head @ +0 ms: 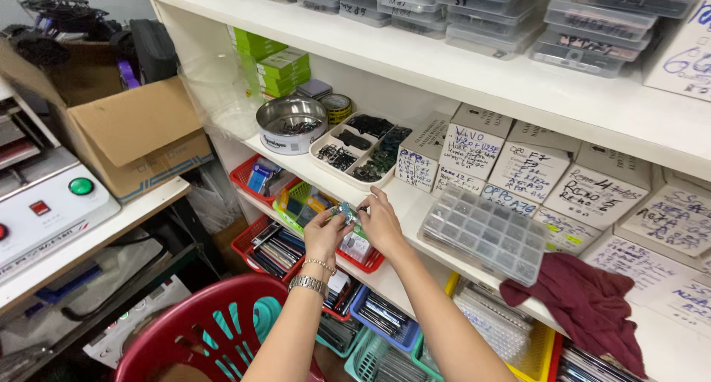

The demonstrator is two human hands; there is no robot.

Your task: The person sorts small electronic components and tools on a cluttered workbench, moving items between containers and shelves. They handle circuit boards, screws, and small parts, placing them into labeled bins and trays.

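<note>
My left hand (324, 234), with a metal watch and a bead bracelet on its wrist, and my right hand (380, 223) meet over a red basket (368, 263) on the lower shelf. Between the fingertips of both hands is a small teal and grey part (346, 212); its exact shape is too small to tell. Right of my hands a clear compartment box (485, 232) lies on the white shelf edge (404, 201). A white divided tray (359, 149) with dark small parts sits behind my hands.
A round metal tin (291, 124) stands on the shelf beside green packs (281, 71). White hand-labelled boxes (529, 171) fill the shelf at right, a maroon cloth (589, 306) below them. A red laundry basket (211, 337) is underneath me. A machine with buttons (44, 200) and a cardboard box (133, 134) stand at left.
</note>
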